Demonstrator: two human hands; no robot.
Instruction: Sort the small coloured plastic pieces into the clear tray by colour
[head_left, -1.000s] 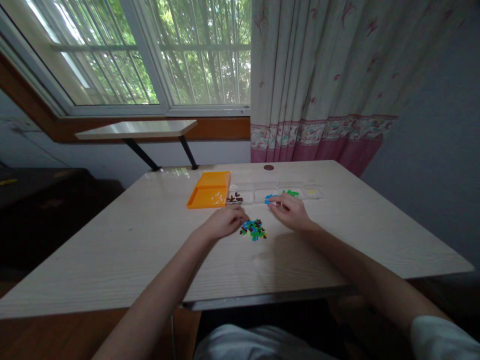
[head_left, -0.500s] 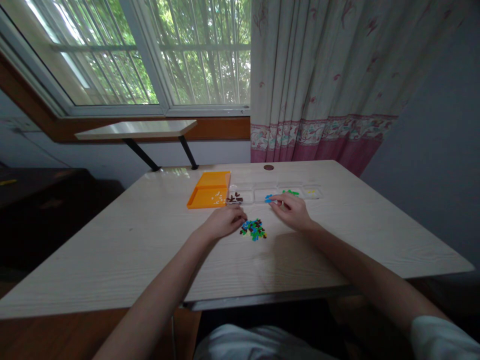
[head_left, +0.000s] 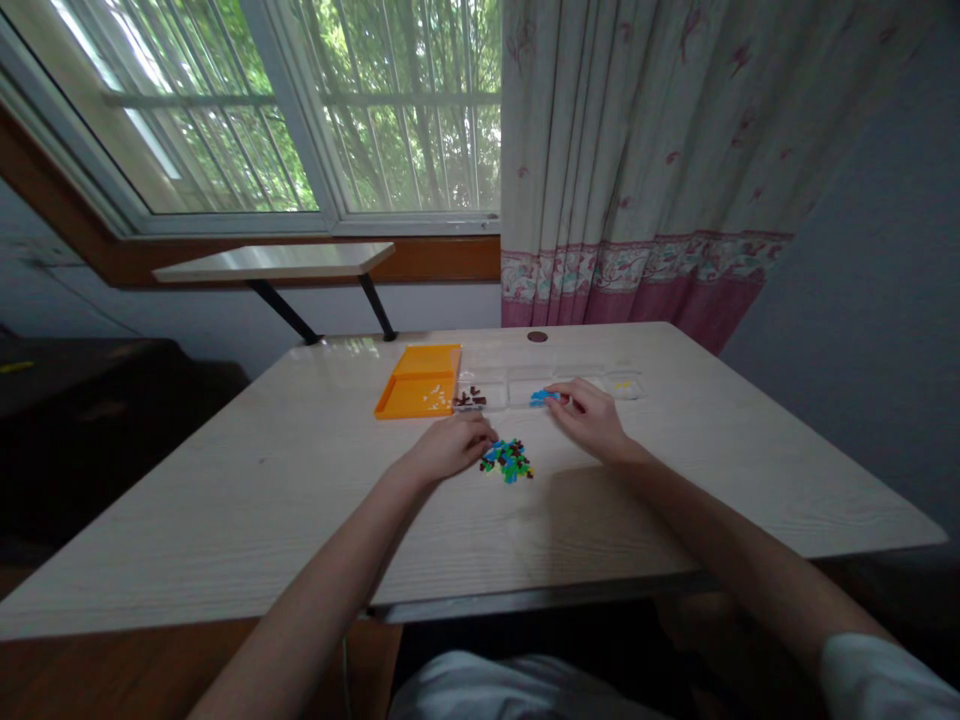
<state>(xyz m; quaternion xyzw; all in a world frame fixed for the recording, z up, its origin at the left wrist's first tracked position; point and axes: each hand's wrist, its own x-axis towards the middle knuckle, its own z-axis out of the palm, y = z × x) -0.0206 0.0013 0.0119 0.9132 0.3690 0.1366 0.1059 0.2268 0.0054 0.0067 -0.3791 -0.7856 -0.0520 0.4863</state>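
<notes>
A small heap of mixed plastic pieces [head_left: 508, 462], blue, green, brown and yellow, lies on the table between my hands. My left hand [head_left: 454, 446] rests at the heap's left edge, fingers curled together; whatever is in them is hidden. Over the clear compartment tray [head_left: 517, 402], my right hand [head_left: 589, 415] has thumb and fingers pinched at several blue pieces [head_left: 541, 398] in a middle compartment. Whether a piece sits in that pinch is too small to tell. Brown pieces [head_left: 471, 398] fill part of the left compartment, and yellow ones [head_left: 622, 385] lie in the right one.
Left of the clear tray is an open orange case [head_left: 409, 408] with small white pieces [head_left: 435, 398] in it. A raised shelf [head_left: 277, 262] on black legs stands at the back left of the table [head_left: 247, 500]. Behind are a window and a curtain [head_left: 645, 180].
My right hand has shifted slightly right, so more of the blue pieces shows and the green pieces behind it are now covered. My left hand has barely moved.
</notes>
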